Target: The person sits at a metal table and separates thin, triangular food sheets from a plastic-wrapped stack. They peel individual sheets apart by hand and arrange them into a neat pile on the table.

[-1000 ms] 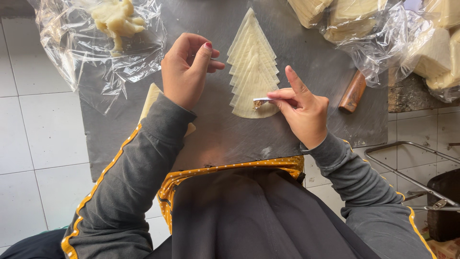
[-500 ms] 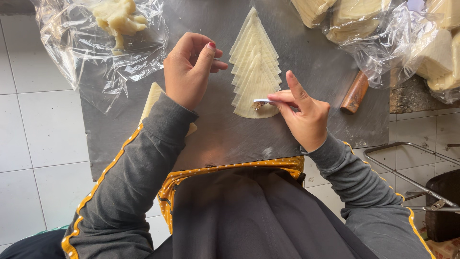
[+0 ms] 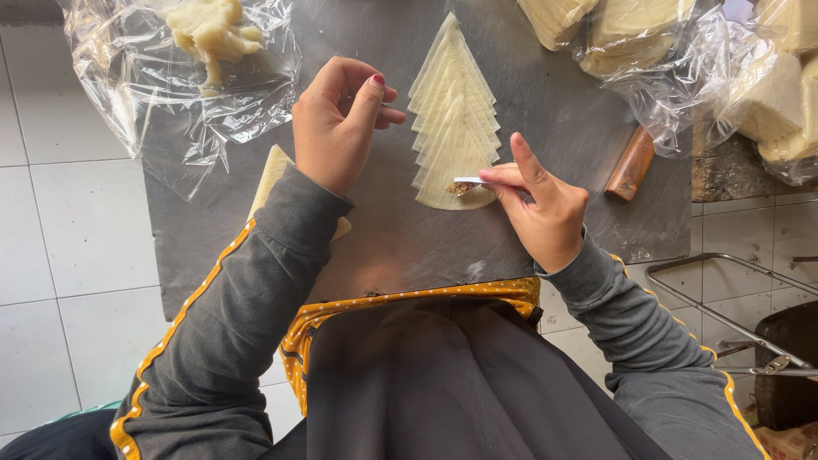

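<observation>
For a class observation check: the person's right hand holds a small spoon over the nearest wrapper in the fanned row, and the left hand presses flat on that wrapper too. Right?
Not quite. The head view shows the left hand curled beside the row, off the wrapper. The right hand does hold the spoon over it.

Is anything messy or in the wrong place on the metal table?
One pale wrapper lies apart from the neat overlapping row of wrappers, half hidden under the left forearm. Otherwise nothing is spilled; the right hand puts a spoon of filling on the nearest wrapper.
</observation>
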